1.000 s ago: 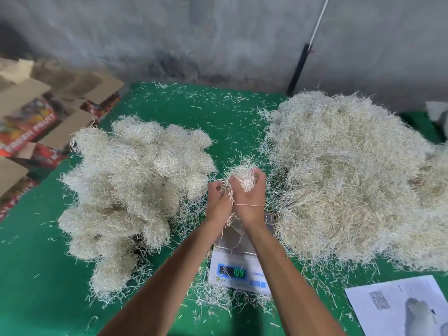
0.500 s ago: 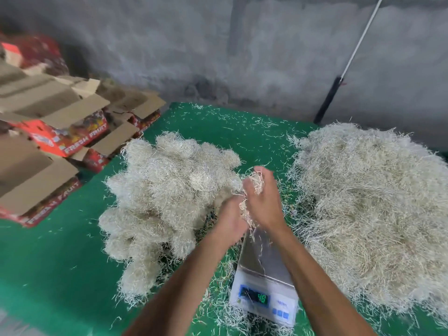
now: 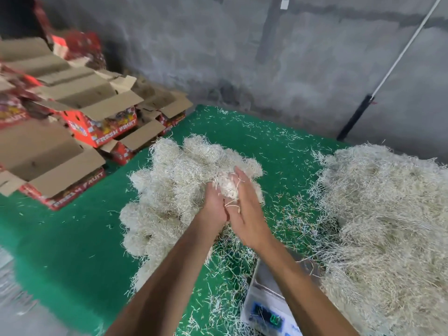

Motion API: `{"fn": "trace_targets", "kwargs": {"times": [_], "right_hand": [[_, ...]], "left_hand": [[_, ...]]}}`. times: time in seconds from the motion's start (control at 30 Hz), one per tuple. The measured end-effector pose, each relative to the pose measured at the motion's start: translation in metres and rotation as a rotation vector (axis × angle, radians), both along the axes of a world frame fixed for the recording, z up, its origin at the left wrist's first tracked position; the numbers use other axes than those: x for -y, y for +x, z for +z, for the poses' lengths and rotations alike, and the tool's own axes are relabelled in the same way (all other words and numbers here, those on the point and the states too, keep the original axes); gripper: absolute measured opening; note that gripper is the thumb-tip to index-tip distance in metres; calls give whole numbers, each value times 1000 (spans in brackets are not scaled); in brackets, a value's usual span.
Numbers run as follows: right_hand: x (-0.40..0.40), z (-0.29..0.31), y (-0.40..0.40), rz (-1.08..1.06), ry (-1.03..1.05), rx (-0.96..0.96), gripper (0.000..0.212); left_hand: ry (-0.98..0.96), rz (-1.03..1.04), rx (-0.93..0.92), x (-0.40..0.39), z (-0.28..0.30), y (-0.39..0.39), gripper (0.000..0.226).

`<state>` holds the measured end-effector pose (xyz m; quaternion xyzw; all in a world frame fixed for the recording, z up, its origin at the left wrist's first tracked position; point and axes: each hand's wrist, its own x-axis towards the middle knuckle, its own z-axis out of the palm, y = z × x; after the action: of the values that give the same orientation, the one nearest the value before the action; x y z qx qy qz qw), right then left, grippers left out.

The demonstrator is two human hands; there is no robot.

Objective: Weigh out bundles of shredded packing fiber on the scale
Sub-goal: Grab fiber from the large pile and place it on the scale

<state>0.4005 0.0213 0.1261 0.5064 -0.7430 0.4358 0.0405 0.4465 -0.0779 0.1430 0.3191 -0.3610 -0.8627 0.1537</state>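
Note:
A small bundle of pale shredded fiber (image 3: 226,186) sits between my two hands, above the right edge of the heap of finished bundles (image 3: 177,180). My left hand (image 3: 214,206) cups and grips it from the left. The straight fingers of my right hand (image 3: 244,210) press against its right side, with a few strands poking between them. The scale (image 3: 263,291) stands at the lower right, partly hidden under my right forearm; nothing lies on its steel plate and its green display is too blurred to read. The big loose fiber pile (image 3: 388,226) lies to the right.
Loose shreds litter the green table cover (image 3: 80,241). Open red fruit cartons (image 3: 80,132) are stacked beyond the table's left edge. A grey wall stands behind, with a white-and-black pole (image 3: 371,98) leaning on it.
Both hands carried the bundle from above the scale leftward to the heap of bundles. The view swung left, and the scale reading dropped as the plate emptied.

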Motion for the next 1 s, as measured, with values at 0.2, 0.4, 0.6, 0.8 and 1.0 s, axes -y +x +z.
{"fn": "trace_targets", "kwargs": {"times": [0.2, 0.4, 0.6, 0.8, 1.0], "right_hand": [[47, 28, -29, -58, -31, 33, 35], [85, 16, -7, 201, 212, -75, 59], [158, 47, -40, 210, 403, -257, 43], [230, 66, -96, -7, 319, -151, 56], [236, 42, -122, 2, 682, -121, 61]], "left_hand": [[31, -116, -53, 10, 1, 7, 37], [162, 153, -162, 94, 10, 10, 62], [-444, 260, 214, 165, 15, -23, 47], [-646, 165, 50, 230, 11, -31, 51], [-1144, 367, 317, 244, -25, -10, 21]]}}
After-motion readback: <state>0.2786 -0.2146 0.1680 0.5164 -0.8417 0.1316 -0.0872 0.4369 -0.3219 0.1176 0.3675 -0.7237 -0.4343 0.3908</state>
